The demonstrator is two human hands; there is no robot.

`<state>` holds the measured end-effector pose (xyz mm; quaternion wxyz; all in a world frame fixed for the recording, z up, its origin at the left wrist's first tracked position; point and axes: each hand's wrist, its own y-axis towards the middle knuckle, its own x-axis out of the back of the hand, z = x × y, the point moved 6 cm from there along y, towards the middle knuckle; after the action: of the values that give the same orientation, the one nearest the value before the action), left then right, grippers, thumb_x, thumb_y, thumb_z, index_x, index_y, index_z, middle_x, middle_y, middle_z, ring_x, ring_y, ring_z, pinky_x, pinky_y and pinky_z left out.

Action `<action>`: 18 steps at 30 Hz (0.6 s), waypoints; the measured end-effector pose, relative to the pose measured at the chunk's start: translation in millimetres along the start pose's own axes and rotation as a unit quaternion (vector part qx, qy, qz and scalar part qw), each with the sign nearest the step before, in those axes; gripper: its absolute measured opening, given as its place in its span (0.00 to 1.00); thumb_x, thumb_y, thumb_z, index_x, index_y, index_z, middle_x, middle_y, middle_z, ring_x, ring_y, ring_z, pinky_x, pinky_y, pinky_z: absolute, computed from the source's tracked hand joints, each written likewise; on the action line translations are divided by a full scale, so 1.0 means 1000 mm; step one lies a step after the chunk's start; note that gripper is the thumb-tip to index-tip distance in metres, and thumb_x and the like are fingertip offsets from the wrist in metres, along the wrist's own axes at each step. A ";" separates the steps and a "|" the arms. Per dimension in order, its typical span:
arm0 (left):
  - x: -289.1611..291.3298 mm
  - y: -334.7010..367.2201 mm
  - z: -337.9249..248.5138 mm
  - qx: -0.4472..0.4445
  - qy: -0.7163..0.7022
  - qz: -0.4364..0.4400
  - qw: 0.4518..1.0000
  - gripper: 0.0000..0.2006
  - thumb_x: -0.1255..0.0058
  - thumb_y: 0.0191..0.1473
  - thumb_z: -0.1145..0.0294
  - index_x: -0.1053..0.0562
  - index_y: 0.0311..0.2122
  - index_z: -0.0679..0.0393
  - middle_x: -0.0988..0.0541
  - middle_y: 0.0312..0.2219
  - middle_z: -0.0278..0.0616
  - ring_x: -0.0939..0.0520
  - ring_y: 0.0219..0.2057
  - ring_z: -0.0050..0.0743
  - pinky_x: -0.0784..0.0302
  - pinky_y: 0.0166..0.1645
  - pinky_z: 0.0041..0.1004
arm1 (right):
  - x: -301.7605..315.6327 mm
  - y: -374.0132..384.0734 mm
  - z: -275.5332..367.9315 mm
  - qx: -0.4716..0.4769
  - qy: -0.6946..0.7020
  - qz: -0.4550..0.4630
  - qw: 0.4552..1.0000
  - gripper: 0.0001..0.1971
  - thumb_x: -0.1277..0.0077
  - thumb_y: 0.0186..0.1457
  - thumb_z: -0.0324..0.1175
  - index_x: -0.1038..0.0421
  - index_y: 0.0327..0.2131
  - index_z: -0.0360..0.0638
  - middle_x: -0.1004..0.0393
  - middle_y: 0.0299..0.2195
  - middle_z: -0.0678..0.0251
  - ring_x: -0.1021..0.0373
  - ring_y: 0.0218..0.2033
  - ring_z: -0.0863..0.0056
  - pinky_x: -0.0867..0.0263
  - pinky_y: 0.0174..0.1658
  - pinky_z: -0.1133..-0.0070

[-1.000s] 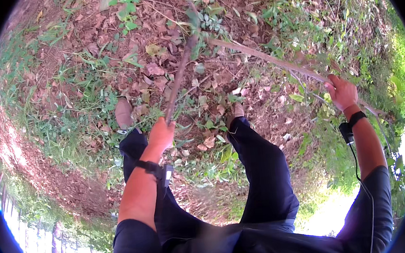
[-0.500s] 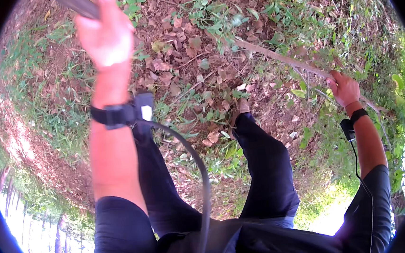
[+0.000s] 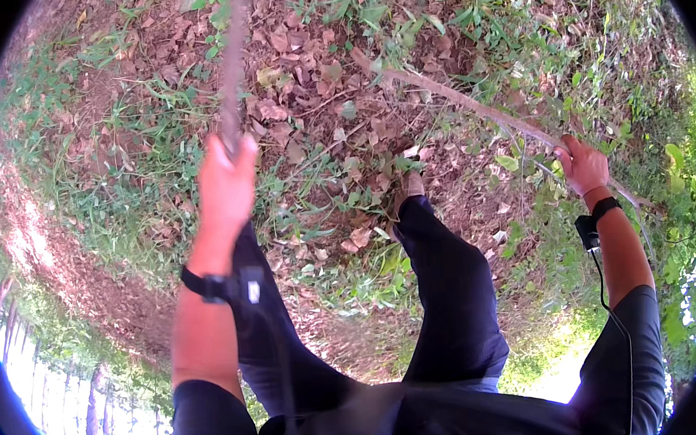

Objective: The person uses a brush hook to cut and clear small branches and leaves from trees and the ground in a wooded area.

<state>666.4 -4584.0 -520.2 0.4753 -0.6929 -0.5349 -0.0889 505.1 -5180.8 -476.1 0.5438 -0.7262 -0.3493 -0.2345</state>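
Gripping the pole [image 3: 230,71], your left hand [image 3: 228,182] is at 10 o'clock, with its fingers curled around the near end. The pole is long, brown and blurry, and it points up past the edge between 11 and 12 o'clock. Your right hand [image 3: 585,164] is between 2 and 3 o'clock. Its thumb and fingers are wrapped tight around the branch [image 3: 470,106]. The branch is thin and brown. It slants from 12 o'clock down through your right hand to 3 o'clock, where a bit pokes out behind. The pole and the branch are well apart. You wear a black strap [image 3: 198,280] on your left wrist, and a wire [image 3: 624,335] runs down your right arm. Your legs [image 3: 456,291] are at 5 and 7 o'clock, in dark pants. Dry leaves [image 3: 272,109] lie on the dirt at 11 o'clock. Grass [image 3: 135,161] grows at 10 o'clock, and tree trunks [image 3: 94,417] stand at 8 o'clock.
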 end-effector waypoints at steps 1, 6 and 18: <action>0.027 0.022 -0.032 -0.030 -0.026 -0.051 0.998 0.21 0.48 0.55 0.52 0.33 0.35 0.64 0.25 0.26 0.46 0.24 0.27 0.33 0.28 0.37 0.37 | -0.002 0.000 -0.001 0.004 0.018 -0.002 1.000 0.18 0.60 0.60 0.54 0.34 0.46 0.56 0.25 0.27 0.59 0.27 0.28 0.54 0.33 0.29 0.60; 0.085 0.088 -0.135 -0.218 -0.218 -0.198 0.930 0.16 0.54 0.61 0.58 0.36 0.24 0.54 0.34 0.10 0.30 0.33 0.11 0.18 0.36 0.18 0.24 | -0.004 0.003 -0.001 0.028 0.045 -0.038 0.998 0.18 0.60 0.60 0.54 0.32 0.44 0.55 0.25 0.27 0.59 0.27 0.27 0.54 0.33 0.29 0.61; -0.116 -0.094 0.130 0.140 0.103 0.202 0.964 0.19 0.47 0.55 0.56 0.33 0.38 0.64 0.23 0.27 0.59 0.21 0.31 0.62 0.28 0.37 0.48 | -0.078 -0.020 -0.007 0.012 0.105 0.026 0.994 0.20 0.59 0.58 0.54 0.30 0.44 0.53 0.24 0.29 0.58 0.26 0.29 0.54 0.31 0.31 0.60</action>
<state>490.8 -4564.1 -609.5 0.6285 -0.6999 -0.3389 0.0139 439.6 -5203.3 -517.6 0.5925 -0.6996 -0.2736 -0.2910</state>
